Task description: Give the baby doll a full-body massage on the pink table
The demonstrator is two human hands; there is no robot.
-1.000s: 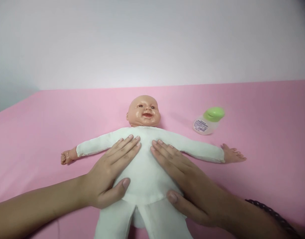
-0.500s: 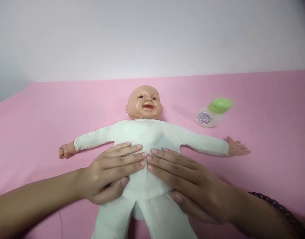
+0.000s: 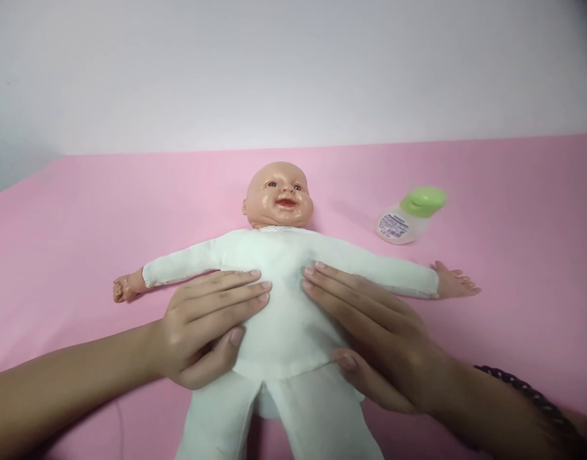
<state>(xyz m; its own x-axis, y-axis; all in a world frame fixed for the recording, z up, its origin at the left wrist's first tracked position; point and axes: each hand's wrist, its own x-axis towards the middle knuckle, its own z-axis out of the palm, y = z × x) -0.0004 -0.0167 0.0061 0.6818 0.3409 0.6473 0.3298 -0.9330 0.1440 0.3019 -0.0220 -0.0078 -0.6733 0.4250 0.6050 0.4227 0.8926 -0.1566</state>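
A pale wall point(image 3: 293, 70) and a pink surface point(image 3: 58, 223) lie behind and beneath the white-clothed doll point(image 3: 278, 326), which is face up with its arms outstretched. The left hand point(image 3: 202, 326) and right hand point(image 3: 384, 326) are open at either side of the doll's torso, fingers straight and close together, fingertips on its chest. Beyond the doll's spread-fingered arm is a green-capped bottle point(image 3: 408, 214); a dark braided band point(image 3: 513, 384) circles the right wrist, out to the doll's side.

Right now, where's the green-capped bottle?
In the head view, the bottle is on the pink surface, right of the doll's head, beyond its outstretched arm.
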